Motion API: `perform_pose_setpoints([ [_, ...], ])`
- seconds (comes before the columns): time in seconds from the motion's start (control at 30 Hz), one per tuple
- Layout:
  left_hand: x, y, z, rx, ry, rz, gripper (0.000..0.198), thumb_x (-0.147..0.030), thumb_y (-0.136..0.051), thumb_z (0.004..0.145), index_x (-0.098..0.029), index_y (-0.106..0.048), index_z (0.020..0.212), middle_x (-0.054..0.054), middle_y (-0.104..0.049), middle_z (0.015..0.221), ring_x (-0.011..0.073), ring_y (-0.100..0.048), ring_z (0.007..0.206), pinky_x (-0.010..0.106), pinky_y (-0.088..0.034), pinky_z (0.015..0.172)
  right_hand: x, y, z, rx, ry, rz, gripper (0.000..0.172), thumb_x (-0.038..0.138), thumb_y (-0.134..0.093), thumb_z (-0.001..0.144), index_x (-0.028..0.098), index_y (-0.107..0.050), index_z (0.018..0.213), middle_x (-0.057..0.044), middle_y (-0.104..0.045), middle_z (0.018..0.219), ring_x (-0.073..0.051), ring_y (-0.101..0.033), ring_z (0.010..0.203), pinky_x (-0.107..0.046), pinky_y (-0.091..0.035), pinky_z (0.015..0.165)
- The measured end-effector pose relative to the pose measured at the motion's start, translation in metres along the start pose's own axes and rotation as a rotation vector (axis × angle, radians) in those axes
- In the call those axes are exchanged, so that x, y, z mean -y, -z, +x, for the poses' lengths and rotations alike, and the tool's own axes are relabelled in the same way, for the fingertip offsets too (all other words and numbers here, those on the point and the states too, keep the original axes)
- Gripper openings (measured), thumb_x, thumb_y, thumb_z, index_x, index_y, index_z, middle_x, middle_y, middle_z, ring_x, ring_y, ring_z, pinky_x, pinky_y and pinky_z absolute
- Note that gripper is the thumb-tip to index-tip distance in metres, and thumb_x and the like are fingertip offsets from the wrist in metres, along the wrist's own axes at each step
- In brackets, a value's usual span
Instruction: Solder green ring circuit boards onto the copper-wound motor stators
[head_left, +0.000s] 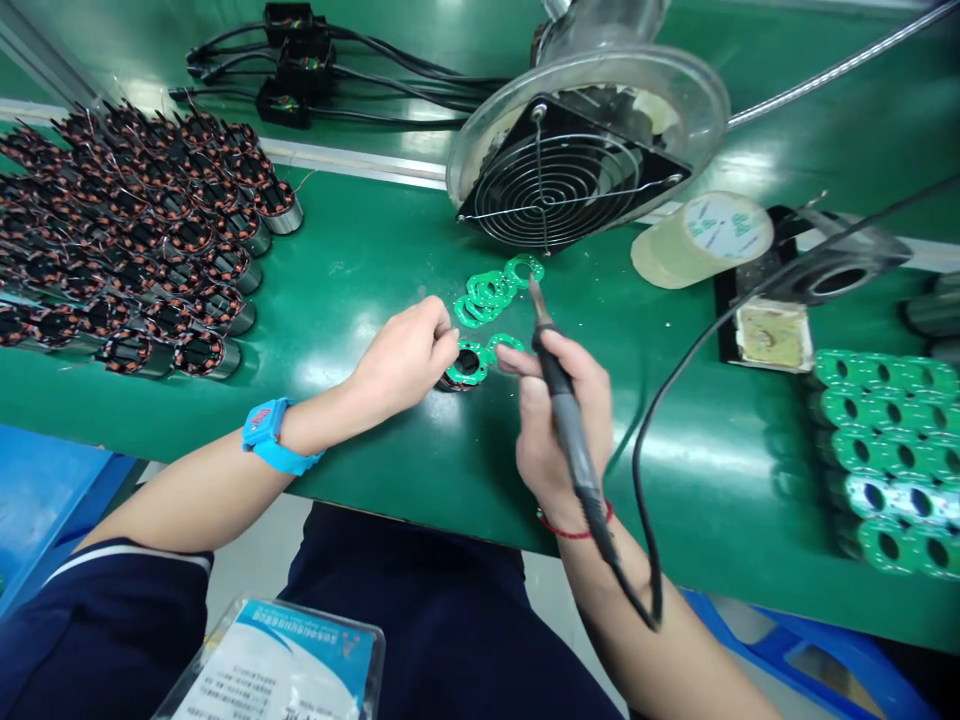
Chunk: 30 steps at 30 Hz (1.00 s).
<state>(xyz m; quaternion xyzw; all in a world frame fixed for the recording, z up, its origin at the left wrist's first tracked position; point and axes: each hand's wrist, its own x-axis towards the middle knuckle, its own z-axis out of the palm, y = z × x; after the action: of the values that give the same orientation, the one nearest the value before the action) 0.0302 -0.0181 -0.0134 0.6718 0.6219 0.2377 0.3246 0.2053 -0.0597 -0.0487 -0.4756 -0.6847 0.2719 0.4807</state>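
My left hand (412, 350) is closed, thumb and forefinger pressed together at the left edge of a motor stator (455, 384). Whatever the fingertips pinch is hidden. A green ring-shaped circuit board (480, 373) lies on top of that stator. In my right hand (566, 420) is a soldering iron (564, 395), held like a pen with its tip pointing up and away. Another green ring board (504, 343) lies just behind the stator, near fingers of my right hand. Several more loose ring boards (491, 290) overlap farther back, close to the iron's tip.
Many wound stators (187, 235) stand in rows at the left. A fan with a wire guard (546, 205) faces the work spot. To the right are a tape roll (705, 240), an iron stand with a sponge (772, 333) and rows of board-topped stators (889, 455). The iron's cord (637, 480) loops beside my right arm.
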Motion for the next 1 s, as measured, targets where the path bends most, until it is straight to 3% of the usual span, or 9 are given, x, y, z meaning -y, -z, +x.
perform_pose_setpoints([
  [0.1, 0.0, 0.001, 0.0, -0.008, -0.007, -0.01, 0.019, -0.009, -0.048, 0.085, -0.02, -0.04, 0.072, -0.003, -0.049, 0.069, 0.0129, -0.045, 0.066, 0.029, -0.032, 0.063, -0.002, -0.006, 0.004, 0.103, -0.008, -0.094, 0.05, 0.034, -0.064, 0.091, 0.026, -0.043, 0.135, -0.011, -0.063, 0.127, -0.025, -0.062, 0.12, -0.05, -0.053, 0.102],
  [0.2, 0.002, 0.001, 0.002, 0.008, -0.003, -0.044, 0.018, -0.011, -0.048, 0.087, -0.019, -0.042, 0.072, -0.003, -0.051, 0.069, 0.0126, -0.046, 0.066, 0.029, -0.033, 0.063, -0.003, -0.01, 0.005, 0.15, -0.018, -0.12, 0.056, 0.035, -0.069, 0.087, 0.025, -0.042, 0.135, -0.011, -0.063, 0.123, -0.025, -0.062, 0.117, -0.048, -0.053, 0.101],
  [0.33, 0.014, -0.003, 0.01, 0.072, 0.002, -0.206, 0.017, -0.017, -0.049, 0.089, -0.018, -0.046, 0.073, -0.002, -0.055, 0.071, 0.0115, -0.049, 0.066, 0.027, -0.037, 0.063, -0.006, -0.013, 0.003, 0.111, -0.022, -0.119, 0.057, 0.035, -0.068, 0.087, 0.025, -0.041, 0.136, -0.011, -0.06, 0.126, -0.024, -0.062, 0.116, -0.046, -0.054, 0.1],
  [0.43, 0.027, -0.003, 0.014, 0.106, -0.043, -0.352, 0.005, -0.018, -0.049, 0.089, -0.016, -0.053, 0.09, 0.003, -0.064, 0.09, 0.0126, -0.058, 0.079, 0.027, -0.045, 0.07, -0.008, -0.014, 0.002, 0.1, -0.023, -0.093, 0.057, 0.034, -0.068, 0.087, 0.025, -0.041, 0.136, -0.011, -0.061, 0.126, -0.024, -0.063, 0.117, -0.045, -0.053, 0.1],
  [0.5, 0.033, 0.0, 0.013, 0.196, -0.185, -0.348, 0.025, -0.02, -0.055, 0.086, -0.016, -0.054, 0.11, 0.009, -0.064, 0.113, 0.0175, -0.061, 0.101, 0.032, -0.049, 0.085, -0.009, -0.014, 0.002, 0.105, -0.032, -0.076, 0.057, 0.034, -0.068, 0.087, 0.025, -0.041, 0.136, -0.011, -0.062, 0.126, -0.023, -0.063, 0.117, -0.044, -0.053, 0.1],
  [0.6, 0.036, 0.003, 0.006, 0.325, -0.389, -0.184, 0.055, -0.021, -0.069, 0.078, -0.019, -0.048, 0.128, 0.014, -0.055, 0.136, 0.0279, -0.052, 0.126, 0.045, -0.041, 0.106, -0.012, -0.013, 0.004, 0.097, -0.059, -0.049, 0.056, 0.036, -0.068, 0.086, 0.025, -0.042, 0.134, -0.01, -0.065, 0.122, -0.023, -0.064, 0.115, -0.044, -0.053, 0.099],
  [0.77, 0.031, -0.011, -0.004, 0.205, -0.373, -0.011, 0.057, -0.02, -0.07, 0.081, -0.016, -0.043, 0.131, 0.019, -0.053, 0.137, 0.0329, -0.049, 0.128, 0.051, -0.039, 0.108, -0.012, -0.007, 0.007, 0.083, -0.092, -0.046, 0.044, 0.034, -0.066, 0.086, 0.025, -0.049, 0.125, -0.007, -0.069, 0.113, -0.023, -0.07, 0.104, -0.045, -0.054, 0.095],
  [1.0, 0.027, -0.029, -0.01, 0.031, -0.282, 0.083, 0.047, -0.018, -0.063, 0.082, -0.014, -0.043, 0.124, 0.016, -0.055, 0.125, 0.0314, -0.05, 0.118, 0.048, -0.043, 0.101, 0.007, -0.019, -0.006, 0.001, -0.136, -0.179, 0.04, 0.035, -0.06, 0.088, 0.025, -0.052, 0.125, -0.01, -0.066, 0.125, -0.027, -0.066, 0.111, -0.047, -0.052, 0.096],
])
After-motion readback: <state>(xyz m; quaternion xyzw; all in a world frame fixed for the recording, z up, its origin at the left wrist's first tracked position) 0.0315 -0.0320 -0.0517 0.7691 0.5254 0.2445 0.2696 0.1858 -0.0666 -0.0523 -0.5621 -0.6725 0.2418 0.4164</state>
